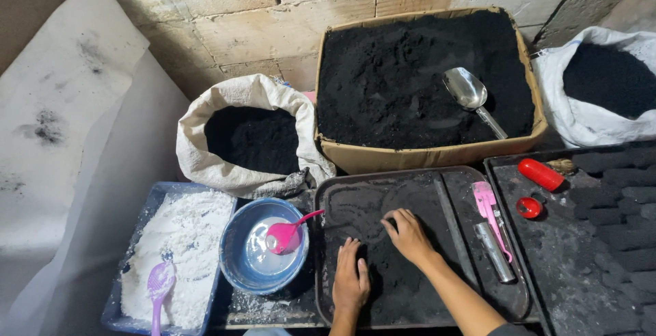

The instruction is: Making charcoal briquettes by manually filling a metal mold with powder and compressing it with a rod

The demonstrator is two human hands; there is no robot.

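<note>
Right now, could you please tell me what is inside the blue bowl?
Inside the blue bowl lies a pink spoon, its handle leaning over the right rim, over a pale whitish content, liquid or powder I cannot tell. The spoon's head hides what lies beneath it.

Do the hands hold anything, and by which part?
Nothing is held. The left hand and right hand both press flat on black powder in the tray.

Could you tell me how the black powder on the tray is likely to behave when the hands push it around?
The black powder looks loose and fine, so it would probably smear and pile rather than slide whole. Both hands, left hand and right hand, press flat on it; it likely clings to fingers, as the tray shows streaks.
</note>
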